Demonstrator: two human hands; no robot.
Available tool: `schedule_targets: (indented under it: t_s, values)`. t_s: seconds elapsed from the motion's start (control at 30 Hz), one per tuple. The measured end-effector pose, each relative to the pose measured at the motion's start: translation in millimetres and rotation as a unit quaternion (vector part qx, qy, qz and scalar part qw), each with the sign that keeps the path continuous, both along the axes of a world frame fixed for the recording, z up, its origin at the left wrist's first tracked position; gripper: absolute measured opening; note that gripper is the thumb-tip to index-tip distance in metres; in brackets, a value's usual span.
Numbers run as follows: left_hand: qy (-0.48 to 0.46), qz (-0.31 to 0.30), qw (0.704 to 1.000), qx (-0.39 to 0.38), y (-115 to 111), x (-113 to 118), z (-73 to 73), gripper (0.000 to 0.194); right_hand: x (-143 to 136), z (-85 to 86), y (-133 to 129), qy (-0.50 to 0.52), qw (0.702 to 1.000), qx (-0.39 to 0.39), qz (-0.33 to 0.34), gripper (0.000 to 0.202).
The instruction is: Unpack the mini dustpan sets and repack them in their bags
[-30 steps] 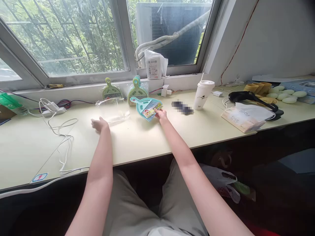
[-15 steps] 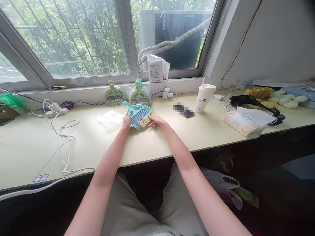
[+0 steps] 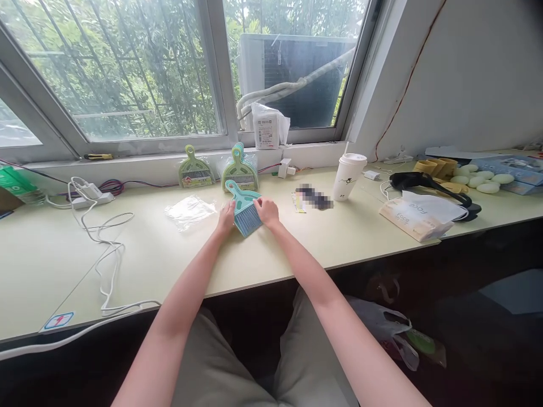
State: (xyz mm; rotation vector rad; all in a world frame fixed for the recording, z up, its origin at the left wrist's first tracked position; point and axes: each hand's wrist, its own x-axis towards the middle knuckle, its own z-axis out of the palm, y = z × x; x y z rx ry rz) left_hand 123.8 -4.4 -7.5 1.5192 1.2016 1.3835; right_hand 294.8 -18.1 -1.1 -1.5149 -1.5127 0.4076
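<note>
Head view: teal dustpan-and-brush set (image 3: pixel 248 220) between both hands, over the tabletop (image 3: pixel 165 260); contact with it unclear. Left hand (image 3: pixel 227 216) grasps the set's left edge; right hand (image 3: pixel 267 212) grips its right side. Clear plastic wrapper (image 3: pixel 190 211) lies left; printed card (image 3: pixel 298 203) right, beside a blurred dark item (image 3: pixel 314 197).

A white cup (image 3: pixel 348 180) (lidded, with a straw poking up) stands on the table (image 3: pixel 352 240). Farther right, a pack of tissues (image 3: pixel 413 217) lies before a black strap (image 3: pixel 441 189), near a pile of pale egg-shaped things (image 3: pixel 486 180). A white package (image 3: pixel 266 133) stands against the window, and a cutter (image 3: pixel 98 156) lies on the sill (image 3: pixel 156 158). At left, a power strip (image 3: pixel 93 200) sits near a loose white cord (image 3: pixel 110 271); below the table is a plastic bag (image 3: pixel 375 316).
</note>
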Motion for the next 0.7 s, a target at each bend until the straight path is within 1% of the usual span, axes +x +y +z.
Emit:
schedule_targets:
  t_s: [0.07, 0.1, 0.17, 0.23, 0.3, 0.4, 0.47, 0.53, 0.57, 0.63, 0.7]
  values:
    - [0.041, 0.037, 0.997, 0.051, -7, 7, 1.9, 0.038, -12, 0.5, -7, -0.104, 0.993, 0.061, -0.006, 0.022]
    - [0.055, 0.049, 0.994, 0.076, -11, 9, 3.3, 0.04, -16, 1.1, -11, -0.132, 0.988, 0.084, -0.006, 0.024]
    - [0.06, 0.042, 0.992, 0.104, -18, 12, 6.7, 0.044, -19, 2.7, -15, -0.159, 0.98, 0.121, -0.003, 0.029]
    - [0.064, 0.026, 0.991, 0.115, -24, 15, 9.8, 0.047, -20, 4.5, -16, -0.157, 0.978, 0.139, -0.001, 0.03]
    - [0.08, 0.012, 0.989, 0.123, -27, 18, 11.6, 0.05, -18, 6.4, -13, -0.136, 0.983, 0.126, -0.001, 0.027]
    - [0.114, -0.022, 0.985, 0.13, -21, 16, 9.9, 0.053, -11, 11.0, -5, -0.085, 0.992, 0.097, 0.008, 0.022]
    - [0.133, -0.012, 0.985, 0.105, -10, 7, 5.5, 0.053, -2, 16.1, 0, -0.031, 0.995, 0.092, 0.022, 0.022]
    - [0.175, 0.046, 0.982, 0.047, 5, -10, -0.5, 0.051, 8, 21.9, 3, 0.018, 0.996, 0.086, 0.03, 0.027]
    - [0.217, 0.077, 0.973, 0.007, 13, -22, -3.6, 0.048, 14, 24.4, 4, 0.026, 0.996, 0.077, 0.025, 0.03]
    - [0.315, 0.12, 0.941, -0.043, 25, -47, -8.4, 0.039, 25, 27.0, 3, -0.01, 0.999, 0.04, -0.008, 0.029]
    - [0.392, 0.138, 0.906, -0.075, 32, -70, -10.1, 0.033, 33, 25.4, 1, -0.096, 0.994, -0.029, -0.052, 0.023]
